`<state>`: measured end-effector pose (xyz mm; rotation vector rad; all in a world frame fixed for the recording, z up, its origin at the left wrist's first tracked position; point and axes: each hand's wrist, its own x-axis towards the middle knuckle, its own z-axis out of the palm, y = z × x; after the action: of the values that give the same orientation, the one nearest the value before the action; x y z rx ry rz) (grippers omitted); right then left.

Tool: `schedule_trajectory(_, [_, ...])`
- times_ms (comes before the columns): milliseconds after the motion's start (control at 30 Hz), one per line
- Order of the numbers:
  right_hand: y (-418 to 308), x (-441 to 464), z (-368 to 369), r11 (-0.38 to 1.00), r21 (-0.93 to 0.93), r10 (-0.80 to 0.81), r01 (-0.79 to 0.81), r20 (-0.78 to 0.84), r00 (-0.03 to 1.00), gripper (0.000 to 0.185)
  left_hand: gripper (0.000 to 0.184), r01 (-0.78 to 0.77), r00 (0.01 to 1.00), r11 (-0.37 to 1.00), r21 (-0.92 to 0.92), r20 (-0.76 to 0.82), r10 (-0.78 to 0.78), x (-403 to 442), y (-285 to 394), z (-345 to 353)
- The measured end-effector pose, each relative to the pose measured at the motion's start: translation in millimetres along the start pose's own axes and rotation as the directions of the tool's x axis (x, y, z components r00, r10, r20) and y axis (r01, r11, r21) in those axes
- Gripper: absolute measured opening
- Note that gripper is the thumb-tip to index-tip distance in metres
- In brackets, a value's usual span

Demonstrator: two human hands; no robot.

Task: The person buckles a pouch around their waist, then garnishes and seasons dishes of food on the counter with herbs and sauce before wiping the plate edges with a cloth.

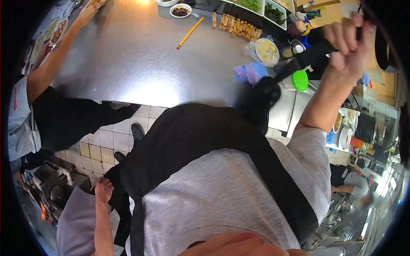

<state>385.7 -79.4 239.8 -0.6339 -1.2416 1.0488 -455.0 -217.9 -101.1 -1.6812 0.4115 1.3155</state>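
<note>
At the upper right, my right hand (348,47) is raised with its fingers curled around a black strap (301,62). The strap slants down to a dark, bunched black item (262,98) by the counter edge; its kind is unclear. Part of what seems to be my left hand (235,246) shows at the bottom edge, close to the camera, with most of its fingers cut off. I wear a black apron (192,141) over a grey T-shirt (222,187).
A steel counter (128,55) holds a yellow pencil (190,33), a row of wooden pegs (237,26), a blue-purple cloth (251,73) and a green-lidded tub (299,81). One co-worker's arm (64,47) reaches across at left; another's hand (103,190) is lower left, near a flame (43,211).
</note>
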Motion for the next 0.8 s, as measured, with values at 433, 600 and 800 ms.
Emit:
schedule_trajectory(433, [-40,-92,15,0.994,-0.105,-0.003,-0.041,-0.387,0.922,0.030,0.038,0.172,0.978,-0.983,-0.056,0.128,0.164,4,-65,-7])
schedule_trajectory(600, [23,-175,-2,0.912,0.186,0.397,-0.364,-0.618,0.679,0.039,0.049,-0.044,0.996,-0.420,0.907,0.075,0.056,14,-164,-55])
schedule_trajectory(800, [122,-186,27,0.710,0.464,0.704,-0.530,-0.486,0.518,0.038,0.064,-0.195,0.979,-0.576,0.794,0.127,-0.156,62,-330,-120])
